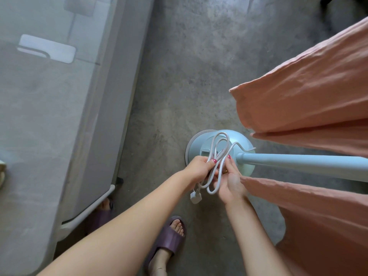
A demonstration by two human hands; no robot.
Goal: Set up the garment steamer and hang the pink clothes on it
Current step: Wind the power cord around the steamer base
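Note:
The pale blue garment steamer stands on the concrete floor, its round base [194, 144] at centre and its pole [298, 163] running off to the right. A white power cord [219, 142] is looped in a bundle above the base, with its plug [195, 197] dangling below. My left hand [199, 169] grips the loops from the left. My right hand [231, 181] holds the same bundle from the right. Pink clothes [310, 92] hang at the right, above and below the pole.
A grey bed or sofa [49, 116] with a white rail [89, 208] fills the left side. My feet in purple slippers [169, 242] stand on the concrete floor [189, 66] below the hands.

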